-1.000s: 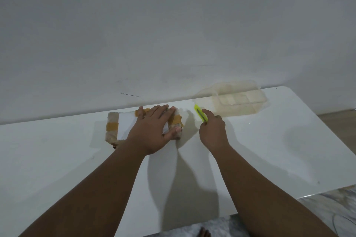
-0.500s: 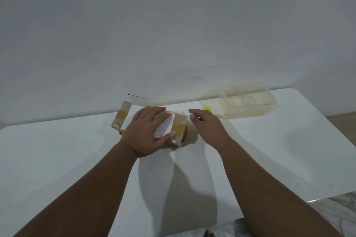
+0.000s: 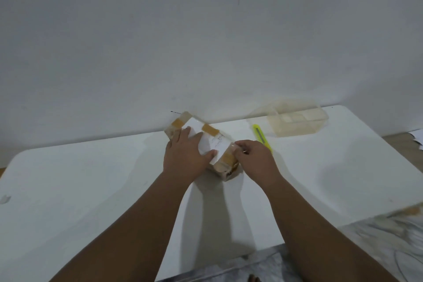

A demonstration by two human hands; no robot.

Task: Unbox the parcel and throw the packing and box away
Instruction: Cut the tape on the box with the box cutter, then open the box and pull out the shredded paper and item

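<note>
A: The parcel point(image 3: 206, 146) sits near the desk's point(image 3: 91, 190) far edge. The left hand point(image 3: 185, 158) presses flat on it; the right hand point(image 3: 254, 160) pinches its taped end.

B: The wrap may tear suddenly, and the hand could knock the cutter point(image 3: 262, 136) just beside it.

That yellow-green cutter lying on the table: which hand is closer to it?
The right hand. It overlaps the near end of the cutter, at the parcel's right end. The left hand rests on the parcel, farther left.
</note>
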